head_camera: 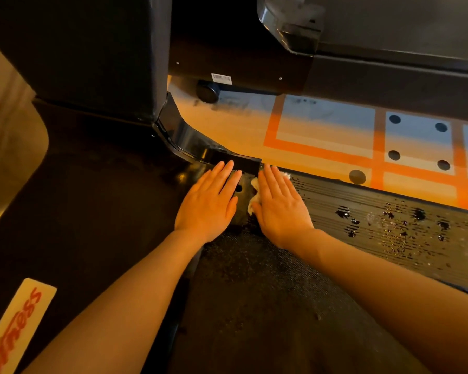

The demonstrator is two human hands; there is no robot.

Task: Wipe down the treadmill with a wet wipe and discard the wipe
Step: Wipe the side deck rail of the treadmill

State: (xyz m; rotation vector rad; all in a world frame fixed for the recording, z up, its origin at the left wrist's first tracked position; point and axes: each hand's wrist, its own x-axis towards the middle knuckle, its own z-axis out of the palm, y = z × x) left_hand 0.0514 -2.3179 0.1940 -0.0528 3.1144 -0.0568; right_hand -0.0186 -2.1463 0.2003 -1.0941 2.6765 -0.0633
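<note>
The black treadmill fills the lower view, with its ribbed side rail (389, 211) running to the right and its belt (268, 306) between my forearms. My right hand (280, 205) lies flat with straight fingers on a white wet wipe (254, 193), pressing it onto the front end of the rail; only the wipe's left edge and a corner by my fingertips show. My left hand (210, 201) rests flat and open on the treadmill's black front cover beside it, fingers straight. Wet droplets (395, 225) glisten on the rail further right.
The treadmill's black upright column (92, 63) rises at the upper left. A second machine with a small wheel (207, 91) stands beyond it. The floor (322, 136) on the right has orange lines and dark dots. A beige label (19, 319) with red lettering lies at the lower left.
</note>
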